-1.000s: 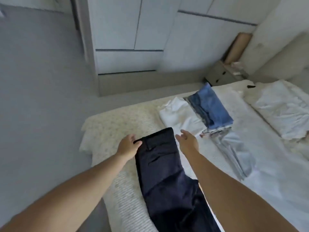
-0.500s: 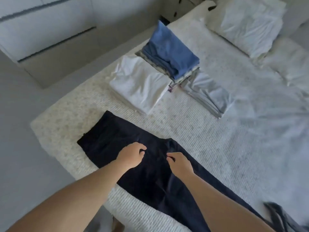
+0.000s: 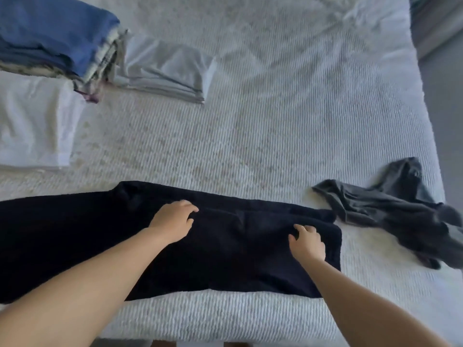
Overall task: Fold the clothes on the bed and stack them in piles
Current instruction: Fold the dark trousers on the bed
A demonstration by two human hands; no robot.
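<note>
Dark navy trousers lie flat along the near edge of the bed, running from the left frame edge to their hem at the right. My left hand rests on the trousers near their middle, fingers spread and fairly straight. My right hand sits close to the hem end, its fingers curled into the fabric. A crumpled dark grey garment lies unfolded just right of the trousers.
A folded stack topped with blue cloth stands at the far left. A folded white piece lies in front of it and a folded light grey piece beside it. The bed's right edge drops off beyond the grey garment.
My view has swung right and down along the bed. Both hands have slid along the trousers from the waist toward the hem, and the grey garment has come into view.
</note>
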